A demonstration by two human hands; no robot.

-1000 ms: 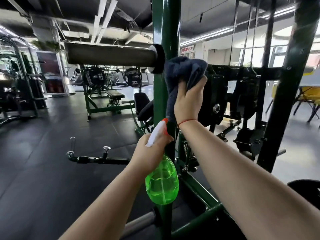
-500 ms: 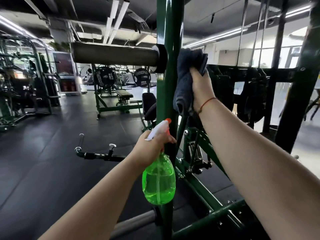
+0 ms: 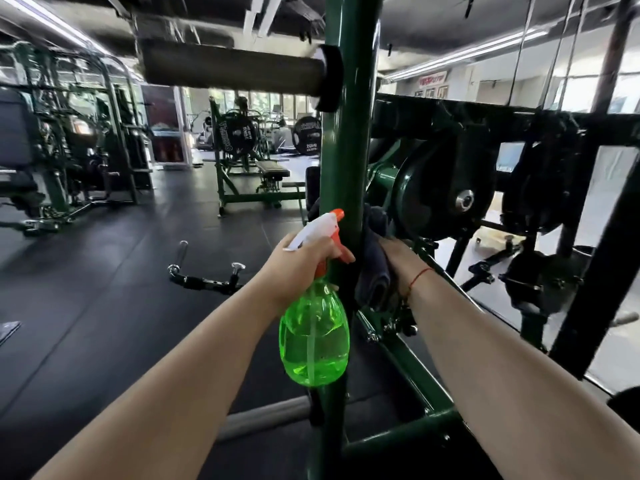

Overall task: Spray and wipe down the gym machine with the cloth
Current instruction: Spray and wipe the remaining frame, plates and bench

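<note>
Closest in, two bare forearms reach forward from the bottom edge of the view. The left hand (image 3: 298,263) is curled round the neck of a green see-through spray bottle (image 3: 313,341), which hangs upright just in front of the gym machine's green post (image 3: 346,150). The bottle's white and orange head sits above the knuckles, its nozzle almost touching the post. Just to the right of the post, the right hand (image 3: 398,259), with a red string (image 3: 419,277) at the wrist, clasps a dark blue cloth (image 3: 372,271) and holds it against the post's right side at about the height of the bottle's head. The fingertips are hidden behind the cloth and post. Below the hands, the machine's green base bars (image 3: 408,372) run across the black floor (image 3: 86,306), and a grey roller (image 3: 266,415) sticks out to the left at the foot of the post. Farther out on the floor, left of the post, lies a black bar with chrome ends (image 3: 204,277). Higher up, a long grey foam pad (image 3: 228,65) juts left from the post. A black weight plate (image 3: 440,199) hangs on the machine to the right. Farthest off stands a green bench rack (image 3: 270,171) with more plates.
</note>
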